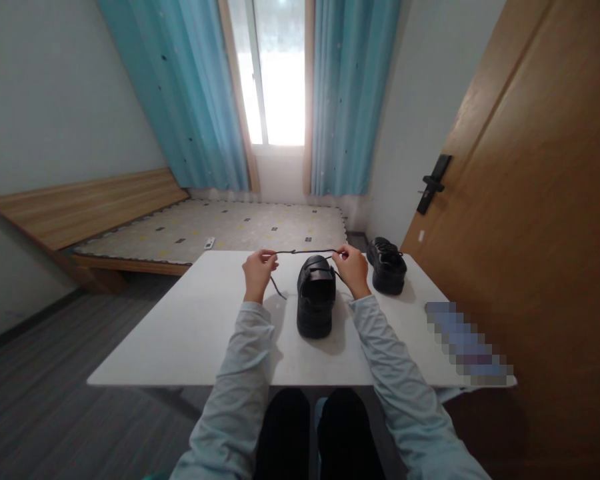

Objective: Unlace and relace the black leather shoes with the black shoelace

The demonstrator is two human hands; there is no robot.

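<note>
A black shoe [316, 313] stands upright on the white table in front of me, its heel towards me. Above its front part a thin dark shoelace [305, 251] is stretched sideways between my hands. My left hand [260, 270] is closed on the lace at the left, and a loose end dangles below its fingers. On the other side, my right hand [353, 267] pinches the lace just right of the shoe. Another stretch of lace runs from near the right hand down towards the shoe. The shoe's toe and eyelets are mostly hidden.
A second black shoe [389, 270] stands at the back right of the white table [180, 333]. A blurred bluish object [465, 340] lies along the right edge. Beyond the table is a bed [230, 223] with a small white remote-like item [210, 243]. A wooden door [520, 200] stands at the right.
</note>
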